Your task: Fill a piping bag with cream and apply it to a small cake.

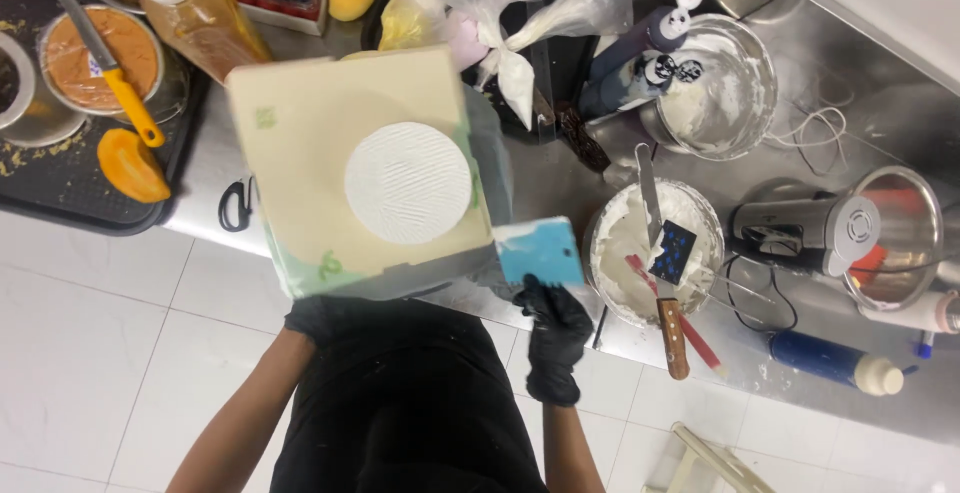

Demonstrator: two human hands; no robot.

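A scuffed stainless-steel worktop (860, 113) runs across the upper part of the scene, catching dull overhead light, above a floor of large glossy white tiles (110, 353) with thin grey grout lines; a pale wall edge (890, 3) closes the top right corner, and a cream-coloured frame of slats (715, 463) stands on the tiles below

A bowl of white cream (625, 238) is sitting on the steel counter (860, 123), holding a wooden-handled palette knife (660, 263). A hand mixer (805, 233) is lying beside it, and a yellow-handled knife (112, 71) is resting across a container of orange puree (75, 63).
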